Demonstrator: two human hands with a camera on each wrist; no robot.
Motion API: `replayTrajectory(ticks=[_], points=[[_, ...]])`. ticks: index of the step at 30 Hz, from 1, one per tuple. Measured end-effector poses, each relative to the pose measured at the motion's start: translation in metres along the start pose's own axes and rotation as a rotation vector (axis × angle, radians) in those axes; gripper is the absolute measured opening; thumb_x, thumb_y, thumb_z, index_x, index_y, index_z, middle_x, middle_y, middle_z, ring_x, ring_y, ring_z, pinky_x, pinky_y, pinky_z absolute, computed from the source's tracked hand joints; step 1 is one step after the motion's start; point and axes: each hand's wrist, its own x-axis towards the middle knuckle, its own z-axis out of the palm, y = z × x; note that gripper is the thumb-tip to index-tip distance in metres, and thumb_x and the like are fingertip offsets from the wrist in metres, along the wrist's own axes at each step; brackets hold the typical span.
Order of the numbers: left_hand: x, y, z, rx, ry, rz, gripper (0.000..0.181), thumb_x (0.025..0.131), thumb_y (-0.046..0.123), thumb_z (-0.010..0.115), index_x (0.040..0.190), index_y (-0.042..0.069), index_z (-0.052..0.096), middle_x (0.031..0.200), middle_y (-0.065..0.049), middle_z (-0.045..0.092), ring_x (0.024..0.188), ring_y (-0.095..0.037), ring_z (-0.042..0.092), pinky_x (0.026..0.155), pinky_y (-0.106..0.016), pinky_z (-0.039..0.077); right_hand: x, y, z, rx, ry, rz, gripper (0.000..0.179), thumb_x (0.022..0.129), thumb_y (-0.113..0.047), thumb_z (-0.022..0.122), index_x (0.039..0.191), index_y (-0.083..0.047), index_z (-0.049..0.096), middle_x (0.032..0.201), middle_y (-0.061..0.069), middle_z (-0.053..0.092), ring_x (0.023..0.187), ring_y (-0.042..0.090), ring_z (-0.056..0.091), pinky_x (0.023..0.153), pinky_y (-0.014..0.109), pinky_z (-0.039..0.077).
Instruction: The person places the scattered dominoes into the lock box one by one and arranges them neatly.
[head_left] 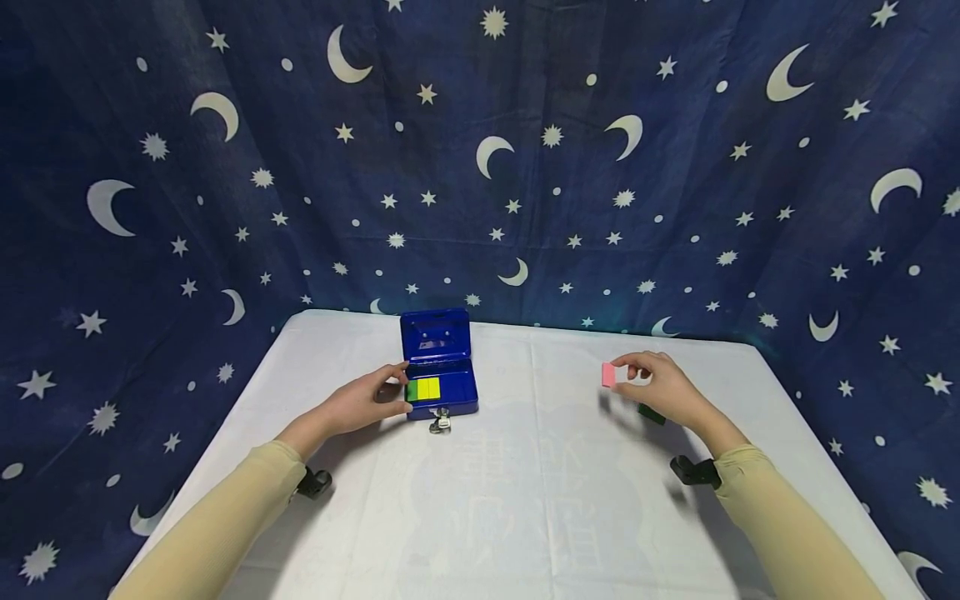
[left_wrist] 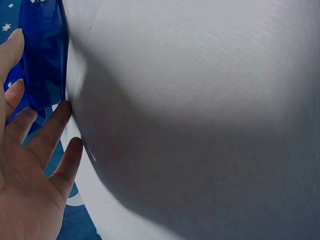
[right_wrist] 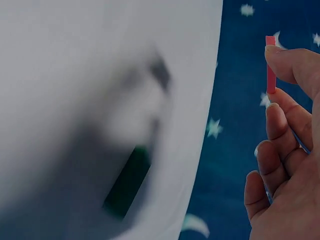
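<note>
A small blue metal cash box (head_left: 463, 385) stands with its lid (head_left: 435, 333) raised. Inside, at the left, lie a green block (head_left: 412, 391) and yellow blocks (head_left: 429, 388) side by side. My left hand (head_left: 367, 398) is at the box's left side, thumb and fingers spread, fingertips right at its wall; the left wrist view shows the fingers fairly straight. Between thumb and index finger, my right hand (head_left: 663, 390) pinches a thin pink block (head_left: 608, 375) upright above the table, its narrow edge showing in the right wrist view. Below this hand lies a dark green block (right_wrist: 127, 182).
Keys (head_left: 441, 422) hang at the lock on the box's front. A white cloth covers the table (head_left: 510, 500). Behind and beside it hangs a dark blue curtain (head_left: 540, 167) with moons and stars. Black camera mounts (head_left: 693, 471) sit at both wrists.
</note>
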Motion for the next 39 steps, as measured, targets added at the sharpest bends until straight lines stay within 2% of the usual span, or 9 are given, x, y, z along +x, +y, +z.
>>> replayTrajectory(ticks=[6,17,23,32,39], points=[[0.001,0.001,0.000,-0.009,-0.005,-0.005,0.050,0.093,0.049,0.072,0.128,0.018,0.054,0.164,0.002,0.031,0.135,-0.028,0.052,0.111,-0.056,0.038,0.018,-0.024,0.014,0.033,-0.006,-0.042,0.043,0.088,-0.040,0.080,0.123,-0.020,0.069,0.095,0.001,0.055,0.098,0.025,0.045,0.083,0.041,0.039],[0.002,0.000,-0.001,-0.008,-0.007,-0.009,0.050,0.093,0.049,0.072,0.128,0.019,0.054,0.165,0.003,0.030,0.135,-0.027,0.053,0.111,-0.055,0.039,0.040,-0.055,0.040,0.062,-0.011,-0.144,0.041,0.085,-0.032,0.083,0.121,-0.018,0.071,0.093,0.003,0.059,0.095,0.028,0.049,0.082,0.039,0.040],[0.001,-0.001,-0.001,0.000,-0.006,-0.005,0.049,0.093,0.050,0.071,0.127,0.020,0.054,0.165,0.002,0.030,0.135,-0.027,0.053,0.110,-0.055,0.039,0.053,-0.075,0.057,0.079,-0.044,-0.164,0.040,0.084,-0.031,0.083,0.121,-0.019,0.072,0.093,0.003,0.059,0.096,0.029,0.050,0.082,0.039,0.040],[0.001,-0.004,0.000,0.025,0.001,-0.001,0.049,0.093,0.051,0.072,0.126,0.020,0.054,0.164,0.001,0.032,0.134,-0.026,0.053,0.111,-0.055,0.039,0.074,-0.103,0.084,0.047,-0.077,-0.219,0.039,0.085,-0.032,0.081,0.122,-0.022,0.072,0.093,0.003,0.061,0.095,0.027,0.051,0.082,0.038,0.041],[0.002,-0.002,0.000,0.025,0.004,-0.003,0.050,0.092,0.050,0.072,0.127,0.020,0.054,0.164,0.002,0.032,0.134,-0.027,0.054,0.111,-0.054,0.038,0.088,-0.122,0.105,0.005,-0.077,-0.227,0.039,0.083,-0.035,0.082,0.120,-0.027,0.073,0.088,-0.003,0.059,0.092,0.022,0.049,0.079,0.036,0.039]])
